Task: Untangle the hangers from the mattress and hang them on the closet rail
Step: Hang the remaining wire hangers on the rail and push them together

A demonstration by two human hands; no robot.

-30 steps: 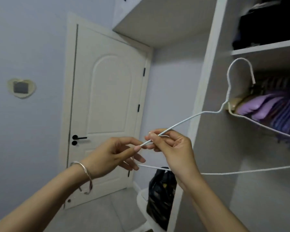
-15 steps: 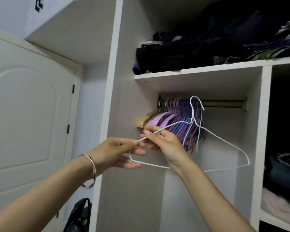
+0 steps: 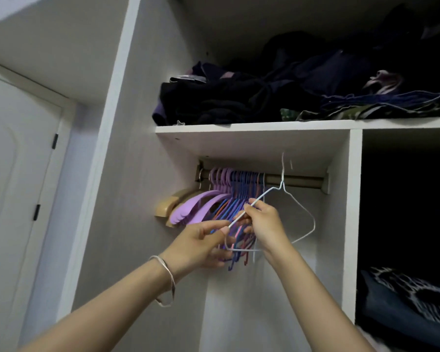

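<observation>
- Clothing (image 3: 239, 97), dark and folded, heaped on the shelf (image 3: 252, 126) above the hanging bay.
- Under that shelf, closet rail (image 3: 302, 179), spanning the bay across to the divider panel (image 3: 351, 224).
- On the rail's left half, a packed bunch of coloured hangers (image 3: 235, 191) in purple, blue and pink; at far left, one wooden hanger (image 3: 167, 205).
- Directly behind both hands, the lower ends of that bunch, crowding the space beside the bare stretch of rail.
- To the left, white door (image 3: 15, 174); in the right bay, more dark fabric (image 3: 404, 301).
- White wire hanger (image 3: 264, 195) held up in front of the rail, just right of the bunch, hook above rail level and blurred; cannot tell whether hooked over.
- Right hand (image 3: 266, 224) curled round the hanger's left sloping wire.
- Left hand (image 3: 201, 243), bracelet (image 3: 167, 275) at the wrist, pinching the same wire's lower end between thumb and forefinger, just beside the right hand.
</observation>
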